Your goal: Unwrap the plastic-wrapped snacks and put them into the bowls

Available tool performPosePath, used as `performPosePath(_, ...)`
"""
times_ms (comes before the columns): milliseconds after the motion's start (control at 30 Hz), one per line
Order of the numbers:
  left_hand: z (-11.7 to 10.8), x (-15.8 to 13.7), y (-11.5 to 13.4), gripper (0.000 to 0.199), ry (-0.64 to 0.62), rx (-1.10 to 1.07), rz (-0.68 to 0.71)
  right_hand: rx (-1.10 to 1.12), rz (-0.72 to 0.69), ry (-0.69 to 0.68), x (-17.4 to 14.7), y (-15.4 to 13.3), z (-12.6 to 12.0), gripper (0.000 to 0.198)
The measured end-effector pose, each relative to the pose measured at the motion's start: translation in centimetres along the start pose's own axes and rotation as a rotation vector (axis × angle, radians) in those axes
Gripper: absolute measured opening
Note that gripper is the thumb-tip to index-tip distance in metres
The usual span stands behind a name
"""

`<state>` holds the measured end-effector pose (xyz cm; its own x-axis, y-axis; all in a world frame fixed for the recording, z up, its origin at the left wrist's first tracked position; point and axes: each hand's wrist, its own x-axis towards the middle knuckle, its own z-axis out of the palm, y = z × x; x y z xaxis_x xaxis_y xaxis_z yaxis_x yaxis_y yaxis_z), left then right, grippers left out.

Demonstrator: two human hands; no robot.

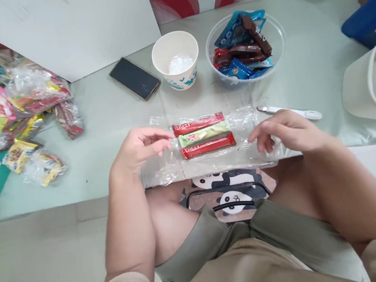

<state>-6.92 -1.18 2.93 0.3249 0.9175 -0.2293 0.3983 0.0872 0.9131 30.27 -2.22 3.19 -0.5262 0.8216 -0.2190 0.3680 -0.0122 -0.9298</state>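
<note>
In front of me lie three wrapped snack bars side by side on a clear plastic sheet: a red bar (199, 124), a pale green bar (204, 134) and a second red bar (208, 146). The crinkled plastic sheet (167, 170) spreads out on both sides of them. My left hand (143, 148) hovers just left of the bars, thumb and fingers apart, holding nothing. To the right, my right hand (284, 132) is loosely bent over the sheet's edge with its fingers apart and nothing visible in them. A white-handled utility knife (307, 114) lies behind my right hand.
Behind the bars are a phone (135, 78), a paper cup (178, 67) with something white inside, and a clear bowl (279, 51) of wrapped snacks. Packaged snacks (33, 95) pile up at left. A white bin (360, 89) stands at right.
</note>
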Motion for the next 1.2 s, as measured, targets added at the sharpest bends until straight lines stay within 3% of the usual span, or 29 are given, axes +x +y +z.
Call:
performPosePath(100,1.3,0.8,-0.7,0.025,0.286,0.359,0.117,-0.281,-0.103,0.203,1.1,-0.9,1.4,0.03)
performPosePath(167,2.0,1.8,-1.2,0.036,0.339,0.515,0.112,-0.399,-0.245,0.142,2.0,-1.2,2.9,0.025)
performPosePath(267,2.5,3.5,-1.9,0.038,0.36,0.52,0.081,-0.574,-0.385,0.023,3.4,-0.9,4.9,0.033)
performPosePath(400,2.7,5.5,-2.6,0.025,0.441,0.565,0.111,-0.828,-0.332,-0.02,4.9,-0.5,5.9,0.072)
performPosePath(467,3.0,6.0,-2.8,0.022,0.459,0.603,0.116,-0.891,-0.318,-0.015,5.4,-0.7,6.0,0.077)
performPosePath(700,4.0,6.6,-3.4,0.026,0.45,0.669,0.103,-1.034,-0.281,0.035,4.9,-1.6,6.5,0.055)
performPosePath(900,4.0,6.7,-3.4,0.024,0.506,0.677,0.07,-1.064,-0.367,0.045,4.5,-2.0,7.1,0.037)
performPosePath(1033,4.1,6.7,-3.4,0.023,0.508,0.661,0.076,-1.13,-0.276,0.009,4.4,-2.4,7.5,0.039)
performPosePath(1200,4.2,6.8,-3.2,0.024,0.496,0.674,0.054,-1.111,-0.236,-0.028,4.5,-2.6,7.8,0.019)
